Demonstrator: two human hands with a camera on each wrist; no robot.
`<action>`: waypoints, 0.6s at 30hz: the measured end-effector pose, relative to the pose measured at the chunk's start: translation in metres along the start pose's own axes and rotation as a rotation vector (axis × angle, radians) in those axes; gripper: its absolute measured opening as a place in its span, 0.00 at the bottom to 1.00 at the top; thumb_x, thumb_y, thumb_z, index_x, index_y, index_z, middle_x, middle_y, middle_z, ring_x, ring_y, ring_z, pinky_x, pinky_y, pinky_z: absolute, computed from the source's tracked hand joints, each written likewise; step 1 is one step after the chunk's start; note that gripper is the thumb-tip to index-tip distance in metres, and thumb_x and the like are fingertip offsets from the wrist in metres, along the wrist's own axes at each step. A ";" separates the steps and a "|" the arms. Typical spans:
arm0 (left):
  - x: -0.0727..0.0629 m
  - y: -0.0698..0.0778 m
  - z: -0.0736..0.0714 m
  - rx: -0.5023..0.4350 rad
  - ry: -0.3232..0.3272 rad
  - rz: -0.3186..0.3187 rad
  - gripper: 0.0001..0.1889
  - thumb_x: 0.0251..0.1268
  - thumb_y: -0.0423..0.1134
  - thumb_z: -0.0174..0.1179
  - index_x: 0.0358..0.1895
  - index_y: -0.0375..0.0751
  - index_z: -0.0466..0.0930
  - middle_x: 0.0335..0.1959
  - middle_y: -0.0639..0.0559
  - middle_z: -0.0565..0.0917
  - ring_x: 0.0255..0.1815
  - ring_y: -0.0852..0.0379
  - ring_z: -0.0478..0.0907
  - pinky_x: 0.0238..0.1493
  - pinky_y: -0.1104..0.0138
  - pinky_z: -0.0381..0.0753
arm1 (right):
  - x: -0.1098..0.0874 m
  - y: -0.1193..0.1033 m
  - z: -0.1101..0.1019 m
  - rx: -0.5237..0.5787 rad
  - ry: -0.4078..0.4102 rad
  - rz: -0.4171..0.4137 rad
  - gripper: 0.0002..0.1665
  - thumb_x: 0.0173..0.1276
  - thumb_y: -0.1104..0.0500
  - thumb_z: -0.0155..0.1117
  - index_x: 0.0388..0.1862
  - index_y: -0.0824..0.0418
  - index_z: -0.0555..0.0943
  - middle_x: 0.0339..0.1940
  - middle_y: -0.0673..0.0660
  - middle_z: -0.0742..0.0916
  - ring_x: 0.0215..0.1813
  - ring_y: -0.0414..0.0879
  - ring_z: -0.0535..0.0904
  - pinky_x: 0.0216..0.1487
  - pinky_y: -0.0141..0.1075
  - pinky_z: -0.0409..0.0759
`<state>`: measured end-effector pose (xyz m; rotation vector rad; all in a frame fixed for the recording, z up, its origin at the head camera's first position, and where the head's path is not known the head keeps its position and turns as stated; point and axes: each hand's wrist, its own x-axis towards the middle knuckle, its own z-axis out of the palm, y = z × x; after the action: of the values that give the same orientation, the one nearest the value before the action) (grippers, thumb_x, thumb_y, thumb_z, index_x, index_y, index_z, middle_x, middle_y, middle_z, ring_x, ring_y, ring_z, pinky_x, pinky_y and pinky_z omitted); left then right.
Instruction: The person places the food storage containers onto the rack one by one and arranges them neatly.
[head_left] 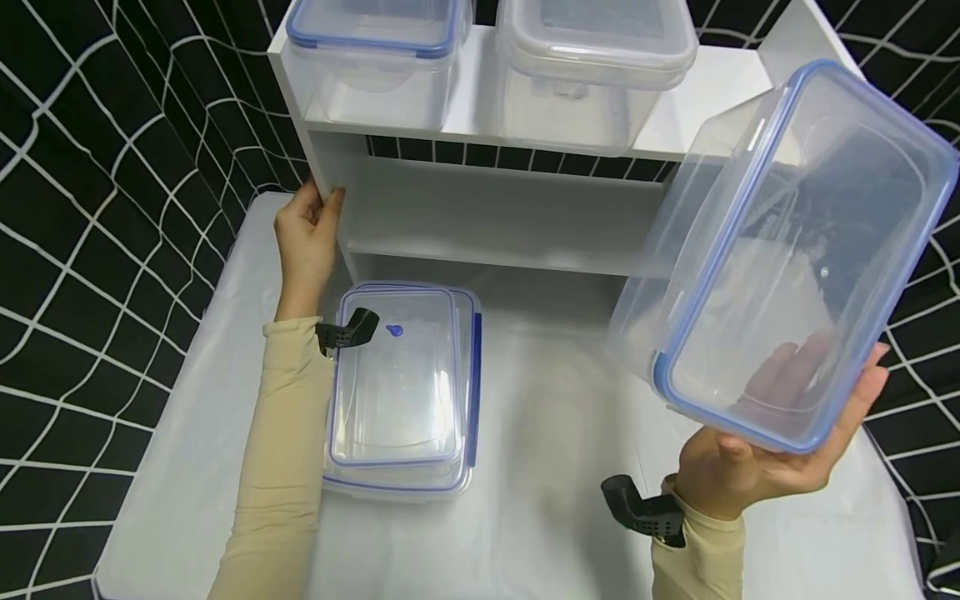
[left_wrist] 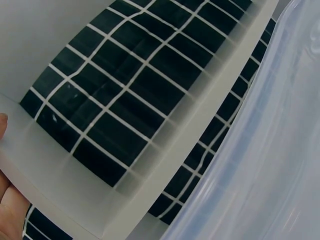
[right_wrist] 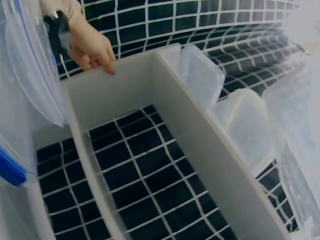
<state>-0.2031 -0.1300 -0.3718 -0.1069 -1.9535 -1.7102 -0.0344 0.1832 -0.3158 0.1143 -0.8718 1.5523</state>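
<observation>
Landmark: white shelf unit (head_left: 480, 208) standing at the back of the table (head_left: 555, 467). Progress, judged from how things lie: two lidded clear boxes (head_left: 596, 50) already sit on top of the shelf unit; its middle shelf and bottom bay hold nothing visible; one stack of boxes (head_left: 401, 387) lies on the table just in front of the unit's left side, untouched. So roughly half appears stowed, with the box in hand and the stack left. Right hand (head_left: 757, 467): fingers spread wide under a large blue-rimmed box (head_left: 787, 258), thumb hooked over its near edge, holding it tilted in the air in front of the unit's right end. Left hand (head_left: 307, 233): fingers nearly straight, gripping the unit's left side panel, apparently steadying it.
</observation>
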 end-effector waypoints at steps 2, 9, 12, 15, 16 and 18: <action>-0.001 0.000 -0.001 0.001 0.005 0.006 0.14 0.67 0.27 0.53 0.52 0.23 0.76 0.48 0.33 0.81 0.47 0.42 0.80 0.45 0.70 0.77 | 0.005 0.004 0.004 0.008 -0.026 -0.003 0.73 0.06 0.47 0.87 0.56 0.81 0.69 0.63 0.76 0.69 0.69 0.61 0.61 0.68 0.47 0.57; -0.002 -0.001 -0.002 0.009 -0.015 0.003 0.15 0.68 0.28 0.53 0.55 0.24 0.75 0.50 0.34 0.80 0.48 0.43 0.80 0.46 0.67 0.78 | 0.017 0.013 0.006 0.003 -0.096 0.049 0.70 0.02 0.55 0.88 0.55 0.80 0.72 0.63 0.74 0.71 0.68 0.60 0.63 0.68 0.47 0.57; -0.002 -0.002 -0.002 0.018 -0.014 0.004 0.15 0.68 0.29 0.53 0.54 0.24 0.75 0.50 0.35 0.81 0.48 0.44 0.80 0.47 0.67 0.78 | 0.023 0.015 0.007 0.003 -0.145 0.071 0.71 0.03 0.57 0.88 0.57 0.80 0.70 0.64 0.72 0.71 0.69 0.59 0.62 0.69 0.47 0.57; -0.001 -0.002 -0.002 0.007 -0.009 -0.001 0.15 0.68 0.28 0.53 0.54 0.24 0.75 0.50 0.35 0.81 0.48 0.43 0.80 0.47 0.67 0.78 | 0.029 0.016 0.008 0.008 -0.177 0.094 0.72 0.04 0.58 0.88 0.58 0.80 0.67 0.65 0.70 0.71 0.69 0.59 0.62 0.68 0.47 0.57; -0.001 -0.002 -0.002 0.001 -0.009 -0.006 0.15 0.68 0.28 0.53 0.54 0.24 0.75 0.50 0.35 0.80 0.48 0.44 0.79 0.47 0.67 0.78 | 0.030 0.016 0.009 0.016 -0.183 0.104 0.72 0.05 0.58 0.88 0.58 0.81 0.66 0.65 0.70 0.70 0.68 0.59 0.62 0.68 0.47 0.58; -0.001 -0.002 -0.001 -0.002 -0.011 -0.006 0.15 0.67 0.28 0.53 0.55 0.24 0.75 0.51 0.35 0.80 0.48 0.46 0.80 0.48 0.67 0.77 | 0.034 0.016 0.010 0.022 -0.194 0.116 0.72 0.07 0.59 0.89 0.59 0.80 0.65 0.66 0.70 0.69 0.68 0.59 0.63 0.68 0.48 0.58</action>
<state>-0.2027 -0.1313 -0.3734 -0.1121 -1.9622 -1.7187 -0.0597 0.2058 -0.2977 0.2370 -1.0293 1.6794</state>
